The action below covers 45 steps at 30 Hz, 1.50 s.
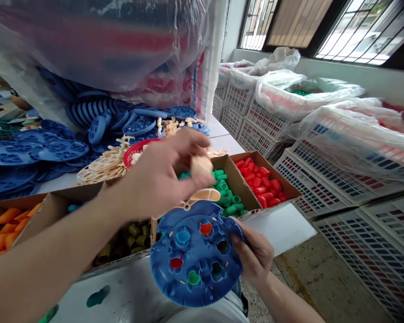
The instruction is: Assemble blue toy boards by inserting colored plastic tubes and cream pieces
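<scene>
My right hand grips the right edge of a round blue plastic disc, thumb over its face. The disc is tilted toward me, with several coloured cups set in it: light blue, orange, red, green and dark ones. A cream plastic part with a wing-like end sits at its upper edge. Above the disc, my left hand is curled, thumb and fingers closed on a small cream-coloured piece. Motion blurs that hand, so the piece's exact shape cannot be made out.
Cardboard compartments hold green cups, red cups, olive cups and orange pieces. Behind stand a red basket, cream rings and piled blue discs. Stacked white crates line the right side.
</scene>
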Each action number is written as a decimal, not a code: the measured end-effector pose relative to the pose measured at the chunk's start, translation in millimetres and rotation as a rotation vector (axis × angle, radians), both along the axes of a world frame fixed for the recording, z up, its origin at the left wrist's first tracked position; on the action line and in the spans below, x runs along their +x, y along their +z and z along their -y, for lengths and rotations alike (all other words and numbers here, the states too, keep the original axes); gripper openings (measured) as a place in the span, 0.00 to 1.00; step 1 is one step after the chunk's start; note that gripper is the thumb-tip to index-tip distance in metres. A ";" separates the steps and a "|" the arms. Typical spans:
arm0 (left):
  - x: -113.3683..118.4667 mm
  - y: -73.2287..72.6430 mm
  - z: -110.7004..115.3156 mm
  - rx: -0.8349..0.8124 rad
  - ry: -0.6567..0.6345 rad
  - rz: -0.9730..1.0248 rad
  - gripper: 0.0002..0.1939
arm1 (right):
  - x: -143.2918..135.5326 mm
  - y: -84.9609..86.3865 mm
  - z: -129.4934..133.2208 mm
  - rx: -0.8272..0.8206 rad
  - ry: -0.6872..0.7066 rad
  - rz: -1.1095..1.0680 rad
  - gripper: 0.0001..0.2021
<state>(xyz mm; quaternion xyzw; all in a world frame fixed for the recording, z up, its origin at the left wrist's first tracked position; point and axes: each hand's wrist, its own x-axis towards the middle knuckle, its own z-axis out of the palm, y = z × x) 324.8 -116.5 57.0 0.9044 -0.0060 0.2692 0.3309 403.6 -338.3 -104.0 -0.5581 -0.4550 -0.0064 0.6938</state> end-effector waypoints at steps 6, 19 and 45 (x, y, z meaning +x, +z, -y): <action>-8.9 -20.2 50.3 0.585 -0.297 0.232 0.10 | -8.3 12.6 -8.4 0.031 0.125 0.028 0.22; -24.4 -31.2 38.0 0.516 -0.452 0.022 0.15 | -9.2 5.4 -7.0 0.002 0.157 0.073 0.23; 5.4 -7.6 -41.9 -0.197 -0.289 -0.739 0.24 | -9.5 13.7 2.1 -0.021 0.154 0.200 0.26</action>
